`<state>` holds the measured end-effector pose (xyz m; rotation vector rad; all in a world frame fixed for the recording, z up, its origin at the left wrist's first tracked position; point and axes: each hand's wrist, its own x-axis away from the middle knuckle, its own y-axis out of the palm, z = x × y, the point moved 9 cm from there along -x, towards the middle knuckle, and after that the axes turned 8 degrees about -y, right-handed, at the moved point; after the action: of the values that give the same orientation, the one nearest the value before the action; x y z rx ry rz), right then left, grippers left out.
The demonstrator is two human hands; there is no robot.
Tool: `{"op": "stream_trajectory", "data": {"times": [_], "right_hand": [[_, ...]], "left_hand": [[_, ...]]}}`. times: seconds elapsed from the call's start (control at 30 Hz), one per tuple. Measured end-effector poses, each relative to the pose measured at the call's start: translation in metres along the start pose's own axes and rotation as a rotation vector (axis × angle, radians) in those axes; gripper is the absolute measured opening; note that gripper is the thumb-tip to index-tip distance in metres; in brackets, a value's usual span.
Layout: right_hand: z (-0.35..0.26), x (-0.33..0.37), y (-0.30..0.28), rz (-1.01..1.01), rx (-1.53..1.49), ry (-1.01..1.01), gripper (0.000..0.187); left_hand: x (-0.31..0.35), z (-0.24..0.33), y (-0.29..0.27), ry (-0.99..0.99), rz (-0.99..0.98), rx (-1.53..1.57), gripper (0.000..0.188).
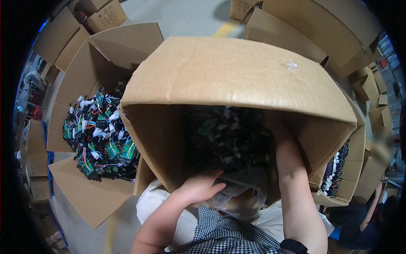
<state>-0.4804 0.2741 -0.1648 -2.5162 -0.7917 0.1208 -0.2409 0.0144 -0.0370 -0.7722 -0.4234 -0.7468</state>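
Note:
A large cardboard box (pixel 241 72) stands tilted in front of me, its opening facing me. Inside, in shadow, is a pile of dark cable assemblies (pixel 228 131) with white connectors and some green circuit boards. My left hand (pixel 201 188) is at the near edge of the opening, thumb and fingers apart, beside a clear plastic bag (pixel 245 186). Whether it touches the bag or the cables is unclear. My right hand (pixel 272 118) reaches deep along the right inner wall; its fingers are lost in the dark, so what it touches cannot be seen.
At the left, an open carton (pixel 63 110) holds a heap of wired green circuit boards (pixel 101 139). Another carton (pixel 351 169) with cables stands at the right. A person (pixel 359 220) is at the lower right. More cardboard boxes (pixel 304 34) stand behind.

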Motion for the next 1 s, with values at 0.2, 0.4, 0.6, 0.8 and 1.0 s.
{"op": "stream_trajectory", "data": {"times": [0.2,0.4,0.6,0.8,1.0], "right_hand": [[-0.045,0.021,0.007,0.143,1.280,0.250,0.079],[-0.178,0.096,0.019,0.453,1.245,0.175,0.069],[-0.301,0.167,0.080,0.412,1.030,-0.225,0.069],[-0.348,0.201,0.151,0.143,0.815,-0.295,0.055],[-0.349,0.203,0.175,0.073,0.641,-0.500,0.056]], "left_hand": [[-0.001,0.000,-0.003,0.003,-0.006,0.026,0.057],[0.004,0.016,-0.026,0.104,0.175,0.171,0.050],[0.013,-0.001,-0.048,0.140,0.468,0.478,0.039],[0.061,0.039,0.011,0.369,0.278,0.365,0.056],[0.069,0.022,0.067,0.029,-0.380,0.910,0.041]]}}
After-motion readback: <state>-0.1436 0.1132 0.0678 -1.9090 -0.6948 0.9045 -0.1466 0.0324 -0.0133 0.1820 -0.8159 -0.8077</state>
